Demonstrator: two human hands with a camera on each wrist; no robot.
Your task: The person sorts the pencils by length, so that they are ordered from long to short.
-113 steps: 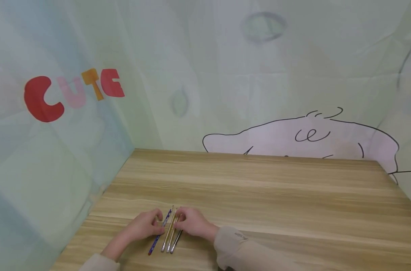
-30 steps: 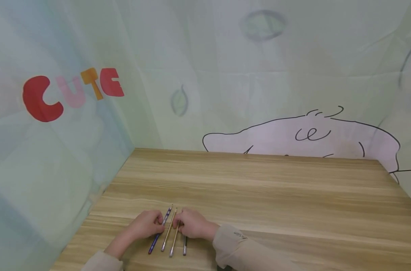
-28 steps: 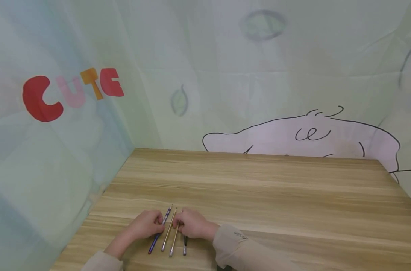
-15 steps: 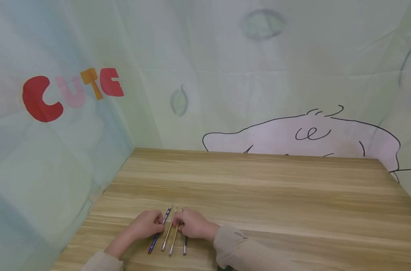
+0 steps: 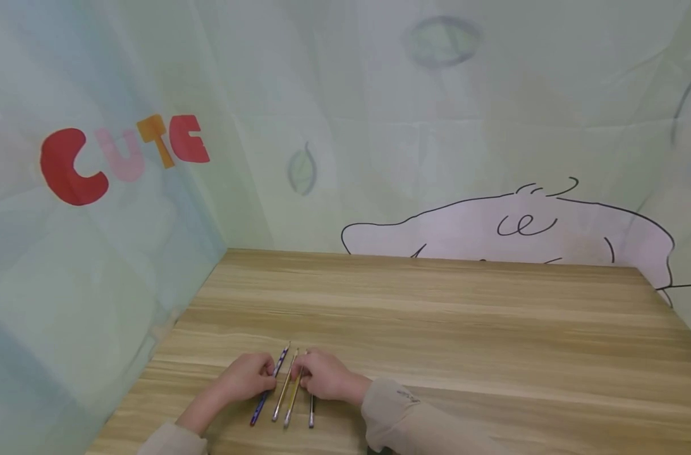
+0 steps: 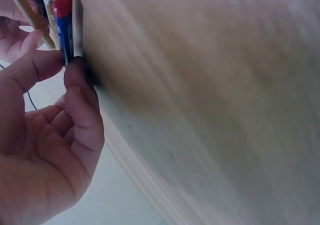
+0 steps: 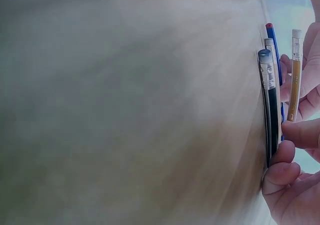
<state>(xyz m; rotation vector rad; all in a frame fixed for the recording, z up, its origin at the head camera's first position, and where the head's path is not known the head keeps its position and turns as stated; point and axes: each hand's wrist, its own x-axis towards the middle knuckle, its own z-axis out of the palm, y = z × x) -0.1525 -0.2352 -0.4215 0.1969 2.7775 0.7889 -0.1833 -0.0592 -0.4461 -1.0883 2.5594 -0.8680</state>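
Near the front left of the table, my left hand [image 5: 245, 377] pinches a blue patterned pencil [image 5: 258, 409]. Its red end [image 6: 63, 6] points up at the camera in the left wrist view. My right hand [image 5: 325, 376] holds a yellow pencil [image 5: 291, 404] between thumb and fingers, and in the right wrist view this yellow pencil [image 7: 295, 85] stands off the tabletop. A second yellow pencil [image 5: 279, 401] lies between the hands. Right of these is a black pencil [image 5: 311, 414] with an eraser end, partly hidden under my right hand, fingertips right at it.
The wood-grain table [image 5: 436, 328] stretches back and right. A printed cloth wall [image 5: 299, 215] stands behind it, and another cloth [image 5: 95, 272] with the letters CUTE runs along the left edge.
Since the oldest frame, the black pencil's eraser end has shifted right, away from the yellow pencils. The held yellow pencil's end has tilted slightly. My left hand has barely moved.
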